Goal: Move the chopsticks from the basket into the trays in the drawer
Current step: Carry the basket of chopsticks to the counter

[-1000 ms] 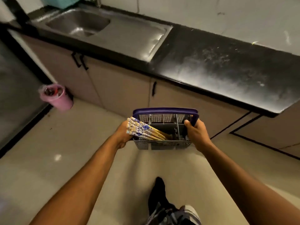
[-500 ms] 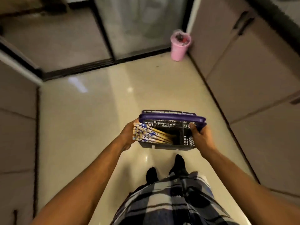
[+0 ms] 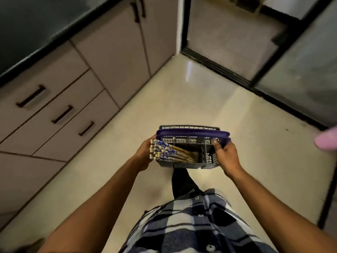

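I hold the basket (image 3: 193,147) in front of my waist, above the floor (image 3: 209,99), one hand on each end. My left hand (image 3: 144,154) wraps the left end, fingers curled around the side wall and hidden behind it. My right hand (image 3: 226,152) clasps the right end, thumb hooked over the rim inside, beside the purple handle (image 3: 193,133). The chopsticks (image 3: 167,152) lie bundled in the basket's left compartment, slanted, their blue-patterned ends sticking out past the left rim next to my left hand. The compartments to the right look empty. Three drawers (image 3: 60,114) in the cabinet at my left are all closed. A pink bin (image 3: 326,141) shows at the right edge.
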Motion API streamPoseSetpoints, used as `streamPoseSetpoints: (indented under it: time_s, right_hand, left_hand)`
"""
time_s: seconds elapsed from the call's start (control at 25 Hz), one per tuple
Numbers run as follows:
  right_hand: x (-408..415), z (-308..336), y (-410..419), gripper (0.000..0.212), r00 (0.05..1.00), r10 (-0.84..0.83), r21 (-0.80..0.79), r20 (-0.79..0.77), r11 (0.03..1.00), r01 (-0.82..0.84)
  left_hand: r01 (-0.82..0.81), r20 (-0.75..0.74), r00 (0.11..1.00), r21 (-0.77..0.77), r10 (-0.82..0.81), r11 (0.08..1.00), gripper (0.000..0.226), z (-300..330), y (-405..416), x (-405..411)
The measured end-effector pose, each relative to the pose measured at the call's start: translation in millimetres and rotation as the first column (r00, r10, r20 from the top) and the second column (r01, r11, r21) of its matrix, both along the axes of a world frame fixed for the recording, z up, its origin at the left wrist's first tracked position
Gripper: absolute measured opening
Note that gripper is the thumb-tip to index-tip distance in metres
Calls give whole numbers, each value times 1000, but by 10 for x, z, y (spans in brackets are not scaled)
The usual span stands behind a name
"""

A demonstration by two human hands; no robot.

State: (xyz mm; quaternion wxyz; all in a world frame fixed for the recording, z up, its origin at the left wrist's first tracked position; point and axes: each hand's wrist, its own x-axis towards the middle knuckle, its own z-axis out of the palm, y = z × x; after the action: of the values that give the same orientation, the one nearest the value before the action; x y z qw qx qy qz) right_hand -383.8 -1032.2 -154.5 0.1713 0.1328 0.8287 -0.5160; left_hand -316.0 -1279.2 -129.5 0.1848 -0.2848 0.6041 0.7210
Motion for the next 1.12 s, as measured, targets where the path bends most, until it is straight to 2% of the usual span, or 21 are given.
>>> streamPoseSetpoints:
  time_s: [0.2, 0.28, 0.4, 0.64, 0.76, 1.0, 1.12]
  right_hand:
    - [-650, -7, -1039, 21, 967, 255, -39, 10, 966, -254]
    - [-860, 4, -1477, 20, 938, 346, -38, 22, 938, -345]
    - [-1210, 77, -2126, 21, 871, 491, -59, 13, 870, -490]
    - [-1694, 235, -3297, 22, 750, 661, -66, 13, 749, -659]
    - [-1809, 367, -3879, 20, 694, 720, -83, -2, 691, -718]
    - [-1938, 731, -4974, 21, 644, 763, -125, -52, 635, -762]
    - [-2007, 971, -5561, 21, 628, 773, -133, -92, 616, -777]
  left_hand:
    - [-231, -29, 973, -76, 229, 970, 29, 62, -708, 38]
    - [-319, 4, 947, -106, 322, 942, 26, 96, -979, 36]
    - [-437, 13, 895, -170, 446, 883, 30, 145, -1384, -91]
    - [-628, 63, 758, -200, 649, 752, 31, 224, -2109, -256]
    - [-652, 26, 740, -216, 672, 726, 28, 323, -2525, -239]
    - [-653, -35, 740, -277, 672, 705, 31, 632, -3492, -231]
    - [-636, -112, 765, -283, 634, 718, 26, 844, -4100, -290]
